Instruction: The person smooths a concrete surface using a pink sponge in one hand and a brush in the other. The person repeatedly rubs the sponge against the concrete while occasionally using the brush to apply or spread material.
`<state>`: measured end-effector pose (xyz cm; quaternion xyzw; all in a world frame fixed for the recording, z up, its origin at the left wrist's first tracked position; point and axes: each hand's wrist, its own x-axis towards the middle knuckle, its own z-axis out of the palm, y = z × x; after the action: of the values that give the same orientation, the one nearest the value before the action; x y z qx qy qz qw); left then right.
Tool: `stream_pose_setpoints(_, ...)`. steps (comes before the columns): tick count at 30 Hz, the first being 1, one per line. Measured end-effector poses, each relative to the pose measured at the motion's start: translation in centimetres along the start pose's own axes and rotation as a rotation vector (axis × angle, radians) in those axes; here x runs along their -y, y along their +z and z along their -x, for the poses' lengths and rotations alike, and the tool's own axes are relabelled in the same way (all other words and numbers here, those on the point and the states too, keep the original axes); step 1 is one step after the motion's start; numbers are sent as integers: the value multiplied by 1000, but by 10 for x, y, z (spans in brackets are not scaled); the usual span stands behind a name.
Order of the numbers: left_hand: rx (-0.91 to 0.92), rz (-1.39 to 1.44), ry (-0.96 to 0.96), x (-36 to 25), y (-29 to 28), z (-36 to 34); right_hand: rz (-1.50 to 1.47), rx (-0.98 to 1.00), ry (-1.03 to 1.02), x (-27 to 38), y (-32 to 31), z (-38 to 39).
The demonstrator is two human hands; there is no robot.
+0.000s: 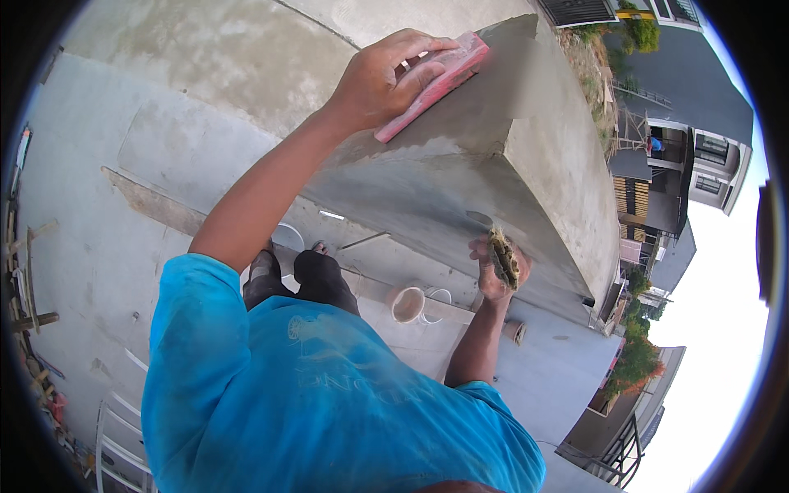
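Observation:
My left hand (382,78) is wrapped round a red plastering float (444,82). The float lies slanted against the top of a grey plastered wall corner (503,90), where the plaster looks dark and damp. Lower down and to the right, my right hand (493,275) grips a brush (503,259) with straw-coloured, fibrous bristles clotted with grey. It is beside the smooth side face (411,193) of the same corner, and its fingers are partly hidden by the bristles. A small dark wet patch (478,218) shows on the plaster next to that hand.
A plank (156,205) runs past my feet. White buckets (408,305) stand below, and a small pot-like container (514,331) is near my right forearm. A white ladder (123,435) is at lower left. Houses rise at the right.

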<state>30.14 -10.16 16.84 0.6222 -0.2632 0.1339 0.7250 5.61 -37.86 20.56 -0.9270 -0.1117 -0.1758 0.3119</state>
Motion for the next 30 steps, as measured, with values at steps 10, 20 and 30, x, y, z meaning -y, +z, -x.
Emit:
stream_pose_setpoints(10, 56, -21, 124, 7, -17, 38, 13, 14, 44, 5, 1, -4)
stream_pose_setpoints(20, 84, 17, 233, 7, -20, 52, -109, -29, 79, -3, 0, 3)
stream_pose_setpoints(30, 127, 56, 233, -21, -23, 52, -143, -46, 69, -2, 5, -2)
